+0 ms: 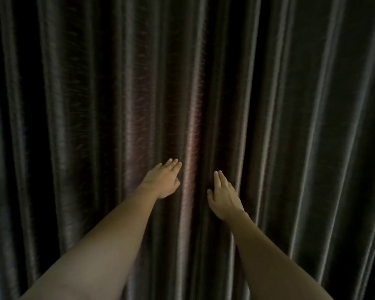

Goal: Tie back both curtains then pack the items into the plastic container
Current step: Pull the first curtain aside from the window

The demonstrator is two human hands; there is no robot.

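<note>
The dark brown pleated curtains (117, 94) hang closed across the whole view, meeting near the middle. To part them well, each hand should probably slip into the central fold and sweep outward evenly. The left hand (164, 180) and right hand (222, 195) reach forward on outstretched arms beside that fold, fingers straight, close together, holding nothing

The curtains (108, 94) are hanging drawn shut and untied, filling the whole view. Their dark brown, faintly shiny cloth is falling in long upright folds and catching a reddish gleam near the middle.
</note>
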